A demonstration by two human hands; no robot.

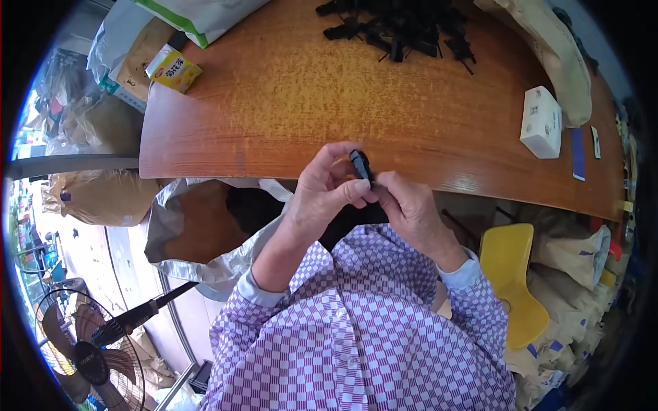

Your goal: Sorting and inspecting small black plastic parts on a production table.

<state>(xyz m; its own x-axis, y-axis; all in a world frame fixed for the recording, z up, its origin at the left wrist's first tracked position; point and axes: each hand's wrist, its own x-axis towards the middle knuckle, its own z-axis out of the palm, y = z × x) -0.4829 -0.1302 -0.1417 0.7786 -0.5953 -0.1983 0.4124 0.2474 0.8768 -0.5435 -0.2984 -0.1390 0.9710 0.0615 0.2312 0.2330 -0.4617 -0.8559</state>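
Between the thumb and fingers of my left hand (325,183) is a small black plastic part (360,165), held upright just over the table's near edge. My right hand (409,205) meets it from the right, its thumb and forefinger pinched at the part's lower end. Whatever those right fingertips grip is hidden. At the far side of the brown wooden table (288,103) lies a heap of similar black parts (404,27), some with thin stems sticking out.
A yellow carton (174,69) stands at the table's left end, a white box (541,123) at the right beside a paper sack (555,55). Below the near edge hangs an open lined sack (205,226). A fan (91,359) is low left, a yellow chair (510,281) right.
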